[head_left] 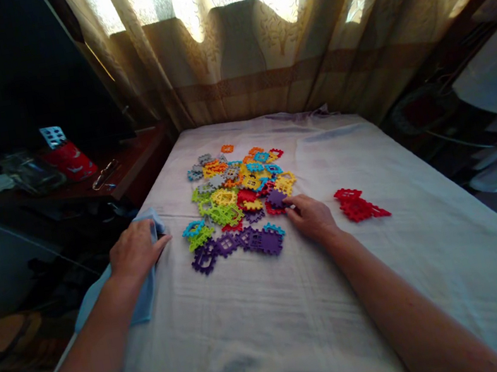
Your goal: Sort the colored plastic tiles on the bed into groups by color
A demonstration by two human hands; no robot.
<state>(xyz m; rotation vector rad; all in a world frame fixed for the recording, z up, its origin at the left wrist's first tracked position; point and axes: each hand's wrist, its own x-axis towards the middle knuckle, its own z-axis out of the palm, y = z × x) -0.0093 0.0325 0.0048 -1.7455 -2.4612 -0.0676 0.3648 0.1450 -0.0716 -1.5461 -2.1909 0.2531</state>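
My right hand [311,214] is at the right side of a mixed pile of flat plastic building pieces with toothed edges. Its thumb and fingers pinch the edge of a solid purple toothed piece [276,198], which lies over red ones. At the table's left edge, my left hand [133,248] grips a light blue cloth [145,297], perhaps a bag, with the thumb apart from the curled fingers. A row of purple pieces [227,245] lies along the near side of the pile. Behind it are lime green pieces [225,215], then yellow, blue, orange and grey ones.
A small group of red toothed pieces [357,208] lies apart, right of my right forearm. A white sheet [271,316] covers the table. On the left, a dark shelf [130,168] carries a glass jar [32,173] and a red container [71,161]. Curtains [244,52] hang behind.
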